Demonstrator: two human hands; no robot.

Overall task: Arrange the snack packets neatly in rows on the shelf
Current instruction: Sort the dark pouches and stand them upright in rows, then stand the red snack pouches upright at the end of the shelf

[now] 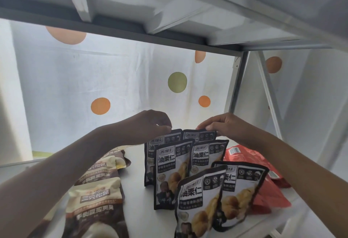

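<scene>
Both hands are reaching to the back of the shelf [135, 162], toward 12 o'clock, where the rearmost pair of black packets is standing upright. The left hand [148, 124] is hovering at the top edge of the back-left packet [148, 155]; its fingers are curled downward, and whether they are actually pinching the seal cannot be told. The right hand [224, 126] is pinching the top edge of the back-right packet [199, 136], thumb and fingers closing over the seal.

Each packet's long axis is running vertically, faces turned toward the viewer. The black packets are forming two columns running from 12 down to 6 o'clock: the back pair, a middle pair [188, 162] just in front and overlapping them, and a front pair [216, 196] leaning and slightly askew. Each hand is nearest its own column, so the left one probably suits the left column and the right one the right.

Brown packets [98, 196] are lying flat at 8 o'clock, under the left forearm. Red packets [259, 168] are lying at 3 o'clock beneath the right forearm. The front pair looks the least squared and likely needs straightening.
</scene>
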